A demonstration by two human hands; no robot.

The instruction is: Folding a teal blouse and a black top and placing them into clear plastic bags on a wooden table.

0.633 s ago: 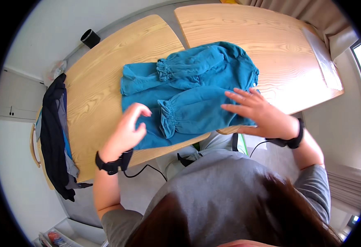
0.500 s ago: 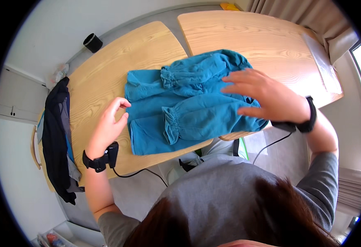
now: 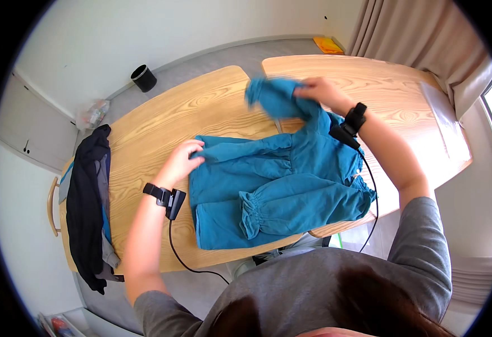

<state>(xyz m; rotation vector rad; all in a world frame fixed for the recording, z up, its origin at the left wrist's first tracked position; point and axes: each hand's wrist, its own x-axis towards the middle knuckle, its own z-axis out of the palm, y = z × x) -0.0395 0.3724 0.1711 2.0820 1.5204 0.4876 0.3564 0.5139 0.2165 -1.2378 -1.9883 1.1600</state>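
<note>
A teal blouse (image 3: 319,151) with gathered cuffs lies across the wooden tabletop (image 3: 139,146). My right hand (image 3: 319,95) grips one sleeve (image 3: 271,95) and holds it raised toward the far side, the cuff end blurred. My left hand (image 3: 187,159) has its fingers curled on the blouse's upper left corner, apparently pinching the fabric there. The nearer sleeve (image 3: 291,205) rests flat over the body, its ruffled cuff pointing left.
A pile of dark clothes (image 3: 86,202) hangs over the left edge, by a chair (image 3: 54,205). A second tabletop (image 3: 397,118) adjoins on the right, with a transparent sheet (image 3: 440,121). A black bin (image 3: 144,78), plastic bag (image 3: 91,114) and curtain (image 3: 403,33) are behind.
My right hand has moved away from me, taken hold of the far sleeve and lifted it. My left hand has moved onto the blouse's corner and closed. The view has shifted.
</note>
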